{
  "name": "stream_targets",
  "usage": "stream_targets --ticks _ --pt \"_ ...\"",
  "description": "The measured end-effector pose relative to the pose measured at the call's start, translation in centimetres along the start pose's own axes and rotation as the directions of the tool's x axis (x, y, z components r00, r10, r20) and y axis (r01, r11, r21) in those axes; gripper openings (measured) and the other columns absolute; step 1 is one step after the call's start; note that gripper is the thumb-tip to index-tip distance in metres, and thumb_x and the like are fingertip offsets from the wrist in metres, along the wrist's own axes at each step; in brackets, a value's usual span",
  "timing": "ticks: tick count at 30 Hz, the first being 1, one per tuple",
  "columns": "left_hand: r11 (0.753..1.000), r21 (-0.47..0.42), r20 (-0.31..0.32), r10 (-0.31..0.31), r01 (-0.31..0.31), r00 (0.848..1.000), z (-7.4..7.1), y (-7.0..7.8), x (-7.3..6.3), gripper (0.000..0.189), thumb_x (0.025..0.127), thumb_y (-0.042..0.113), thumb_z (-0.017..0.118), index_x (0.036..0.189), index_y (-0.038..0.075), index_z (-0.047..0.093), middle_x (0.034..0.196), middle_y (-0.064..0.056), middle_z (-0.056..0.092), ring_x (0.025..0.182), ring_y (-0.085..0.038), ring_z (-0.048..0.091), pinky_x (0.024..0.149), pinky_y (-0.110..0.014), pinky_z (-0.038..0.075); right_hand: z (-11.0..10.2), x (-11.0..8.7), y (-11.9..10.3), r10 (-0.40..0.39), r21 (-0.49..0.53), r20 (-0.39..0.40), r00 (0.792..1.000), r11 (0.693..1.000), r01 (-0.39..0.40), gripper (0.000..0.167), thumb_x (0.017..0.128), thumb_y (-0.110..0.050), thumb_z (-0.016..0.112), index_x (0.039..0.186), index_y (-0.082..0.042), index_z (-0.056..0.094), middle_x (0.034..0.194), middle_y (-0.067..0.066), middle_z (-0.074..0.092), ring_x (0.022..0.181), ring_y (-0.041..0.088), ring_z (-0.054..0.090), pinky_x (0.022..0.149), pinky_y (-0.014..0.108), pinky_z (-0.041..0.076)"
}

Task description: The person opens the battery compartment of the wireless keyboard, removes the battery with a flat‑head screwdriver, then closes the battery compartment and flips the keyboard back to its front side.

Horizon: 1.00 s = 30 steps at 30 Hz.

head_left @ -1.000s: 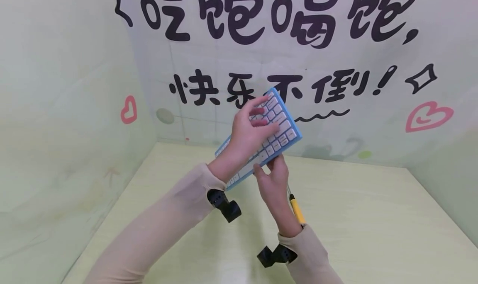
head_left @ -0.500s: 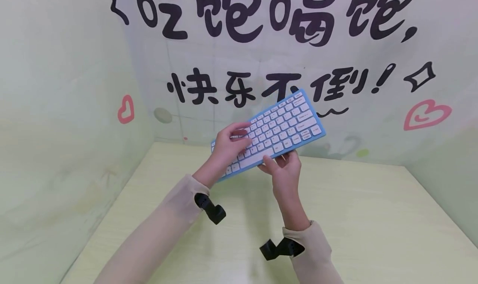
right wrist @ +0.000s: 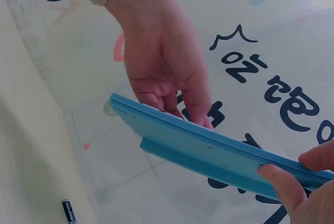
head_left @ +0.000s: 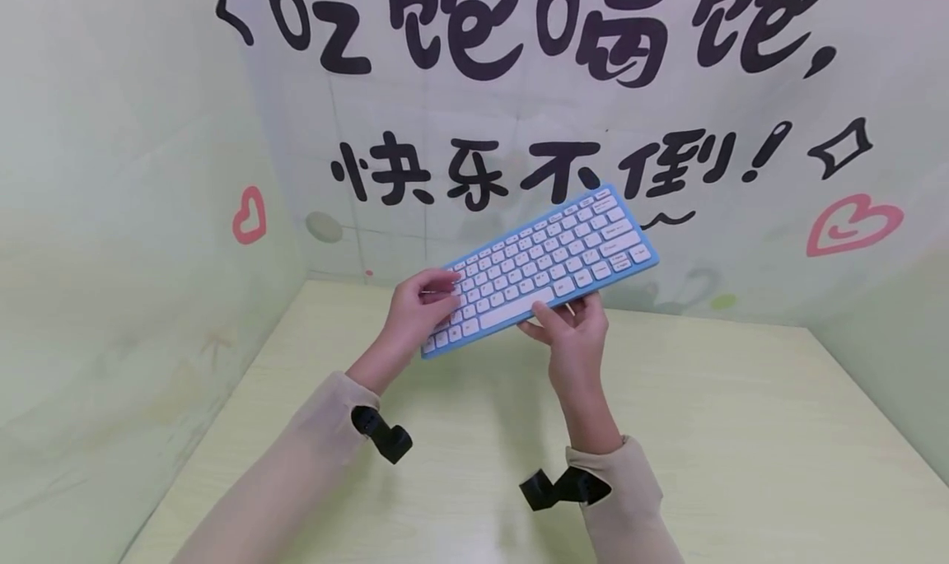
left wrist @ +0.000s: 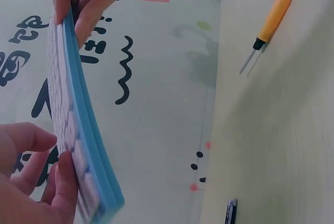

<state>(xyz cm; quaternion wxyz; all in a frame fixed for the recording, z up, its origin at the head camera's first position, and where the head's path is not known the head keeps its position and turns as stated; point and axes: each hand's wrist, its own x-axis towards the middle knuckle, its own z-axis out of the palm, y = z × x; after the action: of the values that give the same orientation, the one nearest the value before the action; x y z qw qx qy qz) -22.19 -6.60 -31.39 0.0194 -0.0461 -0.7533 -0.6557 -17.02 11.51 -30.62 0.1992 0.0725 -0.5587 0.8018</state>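
Observation:
A blue keyboard (head_left: 541, 268) with white keys is held up above the table, tilted with its right end higher. My right hand (head_left: 578, 342) grips its lower edge right of the middle, thumb on the front and fingers behind. At the keyboard's left end, the loosely bent fingers of my left hand (head_left: 415, 309) touch the keys. The left wrist view shows the left fingertips (left wrist: 63, 164) against the key side, none wrapped round the edge. In the right wrist view, the blue underside (right wrist: 209, 156) with a raised ridge faces the camera.
A screwdriver (left wrist: 274, 20) with a yellow-orange handle lies on the table (head_left: 704, 432). A small dark cylindrical item (left wrist: 231, 212) also lies there, partly cut off by the frame. Behind stands a printed wall sheet (head_left: 756, 284), with side walls at left and right.
My left hand has slid left and down across the keys, from the right half to the left end. The keyboard and right hand have shifted right, and the keyboard is now less steeply tilted.

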Motion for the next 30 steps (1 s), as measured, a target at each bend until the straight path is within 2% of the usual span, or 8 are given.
stream_targets --ticks 4,7,10,13,19,25,27,30 --pt "0.999 0.022 -0.006 -0.023 0.023 1.0 -1.4 -0.9 -0.3 0.029 0.085 0.005 0.063 0.113 0.01 0.061 0.106 -0.009 0.056 0.093 -0.023 0.055 0.072 -0.027 0.052 -0.2 0.2 -0.2 -0.01 -0.003 -0.014 1.0 1.0 0.01 0.04 0.087 0.009 0.052 0.124 -0.001 0.042 0.108 0.016 0.053 0.091 0.023 0.061 0.067 0.033 0.053" --pt "0.999 0.037 -0.007 -0.031 0.032 0.999 -2.2 -1.5 -0.6 0.03 0.085 0.005 0.063 0.115 0.009 0.06 0.109 -0.01 0.056 0.093 -0.024 0.056 0.075 -0.032 0.052 -0.3 0.3 -0.3 -0.022 -0.008 -0.02 1.0 1.0 0.022 0.04 0.087 0.009 0.053 0.124 -0.001 0.042 0.109 0.016 0.054 0.091 0.023 0.061 0.066 0.033 0.053" --pt "0.999 0.044 -0.004 -0.032 0.032 0.999 -2.7 -2.0 -0.9 0.03 0.085 0.006 0.063 0.115 0.008 0.06 0.111 -0.011 0.056 0.093 -0.025 0.057 0.077 -0.037 0.051 -0.4 0.4 -0.4 -0.031 0.005 -0.024 0.999 1.0 0.031 0.039 0.087 0.009 0.053 0.124 -0.001 0.043 0.108 0.016 0.054 0.091 0.023 0.061 0.065 0.032 0.053" --pt "0.999 0.03 0.004 -0.033 0.033 0.999 -2.9 -2.3 -1.2 0.03 0.086 0.008 0.063 0.116 0.008 0.059 0.112 -0.011 0.054 0.093 -0.025 0.057 0.076 -0.035 0.052 -0.4 0.4 -0.4 -0.034 0.02 -0.027 0.999 0.999 0.035 0.039 0.086 0.009 0.053 0.123 -0.001 0.043 0.108 0.015 0.054 0.091 0.023 0.06 0.064 0.032 0.054" --pt "0.988 -0.134 0.042 -0.067 0.072 0.997 -2.9 -3.2 -1.3 0.032 0.089 0.006 0.058 0.121 0.005 0.054 0.115 -0.013 0.049 0.094 -0.025 0.058 0.077 -0.029 0.051 -0.4 0.3 -0.4 -0.037 0.054 -0.027 0.999 0.998 0.039 0.039 0.086 0.01 0.053 0.123 0.0 0.043 0.106 0.014 0.055 0.091 0.023 0.061 0.064 0.033 0.054" --pt "0.927 -0.352 0.142 -0.087 0.132 0.986 -3.0 -4.0 -1.5 0.038 0.093 0.004 0.051 0.13 0.006 0.043 0.12 -0.016 0.049 0.098 -0.023 0.057 0.08 -0.03 0.05 -0.6 0.4 -0.2 -0.053 0.078 -0.015 0.998 0.996 0.054 0.038 0.086 0.01 0.052 0.122 0.001 0.043 0.105 0.014 0.055 0.089 0.022 0.061 0.064 0.032 0.054" --pt "0.911 -0.387 0.161 -0.087 0.144 0.983 -3.0 -4.2 -1.6 0.039 0.093 0.004 0.051 0.131 0.007 0.042 0.12 -0.017 0.05 0.099 -0.022 0.058 0.081 -0.03 0.05 -0.7 0.3 -0.2 -0.057 0.077 -0.005 0.998 0.995 0.057 0.038 0.086 0.01 0.052 0.122 0.001 0.043 0.105 0.014 0.055 0.089 0.022 0.061 0.064 0.032 0.054" --pt "0.908 -0.396 0.161 -0.08 0.139 0.984 -3.2 -4.3 -1.7 0.041 0.092 0.004 0.053 0.131 0.006 0.043 0.119 -0.017 0.05 0.096 -0.022 0.059 0.079 -0.029 0.05 -1.0 0.3 -0.2 -0.056 0.078 0.01 0.998 0.995 0.055 0.039 0.087 0.01 0.052 0.123 0.0 0.042 0.106 0.014 0.055 0.089 0.021 0.061 0.064 0.032 0.054"
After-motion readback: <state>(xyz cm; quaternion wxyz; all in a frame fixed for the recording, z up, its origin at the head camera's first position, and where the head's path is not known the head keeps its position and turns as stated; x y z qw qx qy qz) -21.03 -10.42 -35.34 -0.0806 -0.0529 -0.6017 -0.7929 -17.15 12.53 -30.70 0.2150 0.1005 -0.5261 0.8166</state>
